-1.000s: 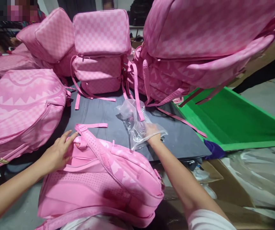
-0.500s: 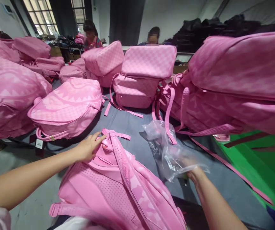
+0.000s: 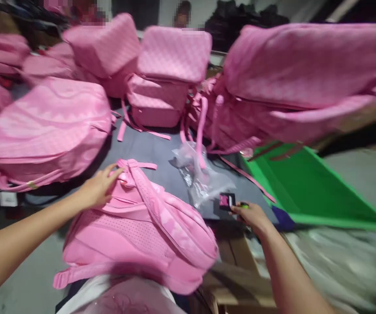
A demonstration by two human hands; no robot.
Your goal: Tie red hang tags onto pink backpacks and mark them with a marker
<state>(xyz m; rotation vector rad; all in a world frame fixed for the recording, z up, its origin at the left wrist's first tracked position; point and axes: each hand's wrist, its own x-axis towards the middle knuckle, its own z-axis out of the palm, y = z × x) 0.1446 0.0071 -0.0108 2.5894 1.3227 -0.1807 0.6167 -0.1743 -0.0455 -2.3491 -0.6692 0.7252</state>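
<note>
A pink backpack [image 3: 142,226] lies back side up in front of me, partly over the near edge of a dark grey table [image 3: 155,152]. My left hand [image 3: 98,188] rests on its top by the carry handle, fingers stretched flat. My right hand [image 3: 250,214] is at the table's near right corner, fingers pinched on a small thing with a green tip. A small black and pink tag [image 3: 226,201] sits right beside those fingertips. A clear plastic bag [image 3: 201,179] with small dark parts lies on the table just behind the tag, free of my hand.
Several more pink backpacks are piled round the table: a large one at left [image 3: 40,126], checkered ones at the back [image 3: 165,74], a stack at right [image 3: 292,83]. A green sheet [image 3: 305,183] lies to the right. Other people sit at the far back. The picture is motion-blurred.
My right hand has let go of the clear plastic bag, drawn back to the table's corner and now pinches a small thing. The view has swung down. The left hand has stayed put.
</note>
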